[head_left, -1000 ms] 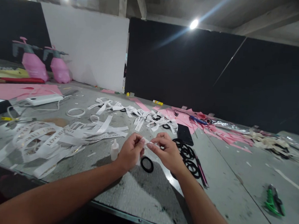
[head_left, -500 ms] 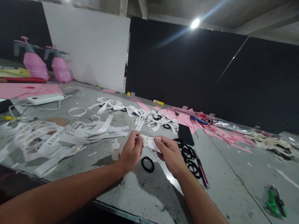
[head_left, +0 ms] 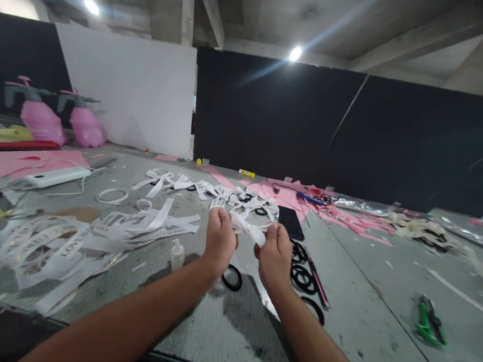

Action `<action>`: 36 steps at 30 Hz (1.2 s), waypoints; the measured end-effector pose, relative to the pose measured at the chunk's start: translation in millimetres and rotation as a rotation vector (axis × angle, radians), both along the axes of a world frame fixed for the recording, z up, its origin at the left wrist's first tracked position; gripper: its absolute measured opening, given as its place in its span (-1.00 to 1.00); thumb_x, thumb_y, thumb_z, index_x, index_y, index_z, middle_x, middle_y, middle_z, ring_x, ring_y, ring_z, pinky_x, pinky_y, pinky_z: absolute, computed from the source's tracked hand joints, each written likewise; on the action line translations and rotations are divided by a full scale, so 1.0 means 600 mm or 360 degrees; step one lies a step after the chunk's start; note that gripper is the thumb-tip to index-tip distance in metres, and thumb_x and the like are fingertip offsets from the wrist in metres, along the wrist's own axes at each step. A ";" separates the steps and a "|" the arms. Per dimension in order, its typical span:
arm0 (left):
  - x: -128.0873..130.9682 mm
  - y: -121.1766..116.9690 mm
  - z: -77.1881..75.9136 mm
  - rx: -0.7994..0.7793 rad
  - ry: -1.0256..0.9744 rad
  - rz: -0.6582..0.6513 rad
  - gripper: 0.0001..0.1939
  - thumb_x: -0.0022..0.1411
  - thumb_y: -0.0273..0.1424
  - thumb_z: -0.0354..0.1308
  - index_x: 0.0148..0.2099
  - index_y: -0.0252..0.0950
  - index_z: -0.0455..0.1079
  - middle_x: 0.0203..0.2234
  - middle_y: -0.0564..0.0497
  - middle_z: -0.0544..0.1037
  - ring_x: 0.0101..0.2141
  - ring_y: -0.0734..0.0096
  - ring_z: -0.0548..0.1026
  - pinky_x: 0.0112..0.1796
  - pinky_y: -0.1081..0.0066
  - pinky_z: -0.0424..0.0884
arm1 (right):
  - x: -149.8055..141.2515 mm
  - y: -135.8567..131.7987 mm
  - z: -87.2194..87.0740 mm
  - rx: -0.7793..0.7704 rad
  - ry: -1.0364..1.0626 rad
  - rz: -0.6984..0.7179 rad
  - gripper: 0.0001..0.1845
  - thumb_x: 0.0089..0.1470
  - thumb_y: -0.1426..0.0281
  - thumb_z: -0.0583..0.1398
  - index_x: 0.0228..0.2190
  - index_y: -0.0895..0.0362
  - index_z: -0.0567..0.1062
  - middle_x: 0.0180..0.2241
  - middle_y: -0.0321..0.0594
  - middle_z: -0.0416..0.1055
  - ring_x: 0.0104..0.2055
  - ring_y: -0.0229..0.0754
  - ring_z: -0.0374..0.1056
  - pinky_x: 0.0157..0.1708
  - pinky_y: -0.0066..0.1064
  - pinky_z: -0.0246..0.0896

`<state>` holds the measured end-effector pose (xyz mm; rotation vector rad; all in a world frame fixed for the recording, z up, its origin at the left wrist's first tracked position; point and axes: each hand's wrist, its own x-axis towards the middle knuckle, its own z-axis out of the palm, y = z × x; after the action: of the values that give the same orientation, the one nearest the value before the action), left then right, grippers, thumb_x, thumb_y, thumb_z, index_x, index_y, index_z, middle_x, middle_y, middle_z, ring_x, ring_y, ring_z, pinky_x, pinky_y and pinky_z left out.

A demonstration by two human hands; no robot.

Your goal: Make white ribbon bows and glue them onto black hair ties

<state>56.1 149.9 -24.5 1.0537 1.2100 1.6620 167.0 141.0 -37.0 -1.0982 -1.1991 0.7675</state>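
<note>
White ribbon [head_left: 256, 235] spans the left hand [head_left: 220, 243] and right hand [head_left: 276, 255], each grip pinching it; uneven pulling could crease it, inside the near edge of the surface [head_left: 198, 332].

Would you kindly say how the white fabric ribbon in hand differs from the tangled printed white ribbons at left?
The white fabric ribbon is held between left hand and right hand; the printed white ribbons lie on the grey table. The held ribbon looks small, the printed ribbons sprawling. Both are white.
</note>
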 end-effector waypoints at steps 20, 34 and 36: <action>-0.012 0.001 -0.020 -0.0221 -0.0110 -0.0442 -0.49 0.01 -0.01 0.27 -0.20 -0.37 0.52 -0.78 0.23 0.11 -0.73 0.66 0.06 -0.69 0.57 -0.06 | 0.007 0.007 -0.002 -0.0510 0.0624 0.0607 -0.56 -0.07 0.14 0.37 -0.23 0.08 0.39 -0.65 -0.51 0.13 -0.70 -0.45 -0.04 -0.72 -0.60 -0.18; -0.006 0.002 -0.026 -0.0472 -0.0566 -0.0648 -0.36 -0.09 0.00 0.35 -0.08 -0.35 0.41 -0.62 0.20 0.28 -0.74 0.78 -0.02 -0.72 0.60 -0.09 | 0.003 0.009 -0.026 -0.0768 0.0729 0.0353 -0.62 -0.08 0.13 0.37 -0.34 0.11 0.43 -0.70 -0.51 0.05 -0.71 -0.46 -0.14 -0.75 -0.59 -0.26; -0.005 0.000 -0.028 -0.0494 -0.0467 -0.0662 -0.45 -0.05 0.01 0.32 -0.23 -0.38 0.43 -0.72 0.25 0.14 -0.75 0.76 -0.05 -0.72 0.59 -0.14 | 0.000 0.009 -0.025 -0.0754 0.0720 0.0311 -0.62 -0.09 0.13 0.38 -0.34 0.12 0.45 -0.69 -0.50 0.05 -0.71 -0.47 -0.14 -0.76 -0.60 -0.27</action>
<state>52.9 150.2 -41.1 0.7717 0.9409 1.2099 167.0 146.7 -52.0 -1.1103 -0.7592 1.4186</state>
